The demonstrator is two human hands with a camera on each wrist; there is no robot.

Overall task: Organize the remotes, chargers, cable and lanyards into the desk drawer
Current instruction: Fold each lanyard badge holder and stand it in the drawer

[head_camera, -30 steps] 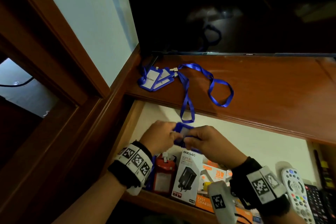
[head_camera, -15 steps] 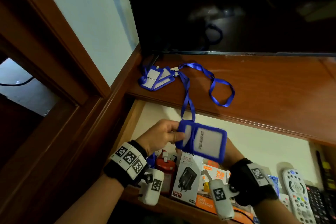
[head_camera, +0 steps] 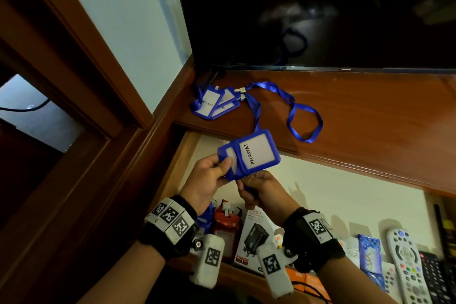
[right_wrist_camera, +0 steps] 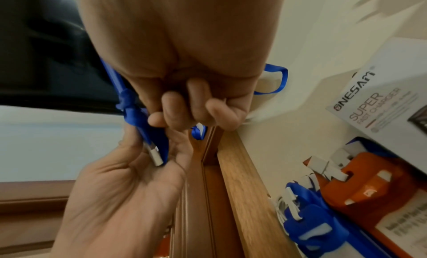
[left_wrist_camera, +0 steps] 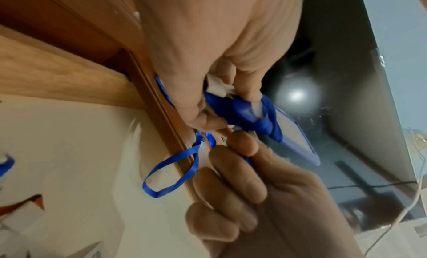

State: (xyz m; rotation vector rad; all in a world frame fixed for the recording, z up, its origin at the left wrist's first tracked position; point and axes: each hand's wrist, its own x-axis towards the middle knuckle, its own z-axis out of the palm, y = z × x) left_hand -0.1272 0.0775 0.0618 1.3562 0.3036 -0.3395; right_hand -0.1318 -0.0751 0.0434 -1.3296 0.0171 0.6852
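Above the open drawer I hold a blue badge holder marked PELAWAT, with its blue strap wound round its left part. My left hand pinches the holder's left end, thumb on top. My right hand is curled just below it and grips the strap. In the left wrist view the holder sits in my left fingers, and a strap loop hangs free. Several more blue badge holders and a lanyard loop lie on the desk top.
The drawer holds a white charger box, a red card holder, a blue packet, a white remote and black remotes. A dark TV screen stands behind the desk top. A wooden frame rises at the left.
The badge holder has come up from low over the drawer and turned face up. My right hand moved from behind it to below it. Strap now crosses its face.
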